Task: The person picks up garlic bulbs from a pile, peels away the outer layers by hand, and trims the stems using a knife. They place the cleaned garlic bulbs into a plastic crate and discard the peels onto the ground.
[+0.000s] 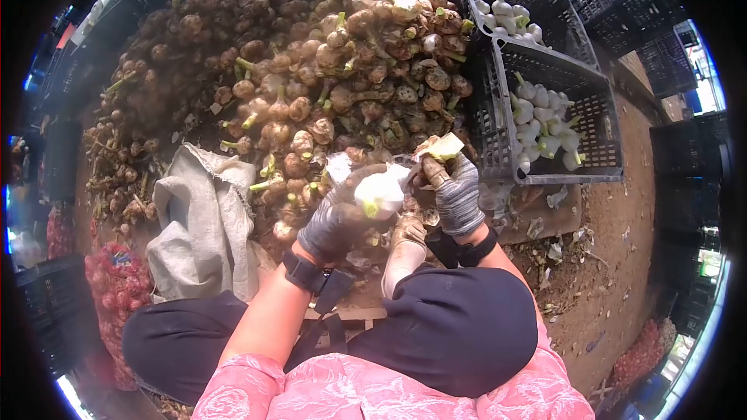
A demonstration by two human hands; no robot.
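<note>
A peeled white garlic bulb (379, 193) sits in my gloved left hand (338, 222), its cut green stem end facing me. My gloved right hand (454, 193) is just to the right, its fingers closed on a strip of pale dry peel (442, 147). Beyond both hands rises a large heap of unpeeled, soil-stained garlic bulbs (342, 54). Loose white skins lie around the hands, and part of the bulb's far side is hidden by them.
A black crate (562, 179) at the right holds peeled white bulbs, with another crate (576, 31) behind it. A beige cloth sack (202, 225) lies at the left, beside a red net bag (117, 288). Peel scraps litter the ground at the right.
</note>
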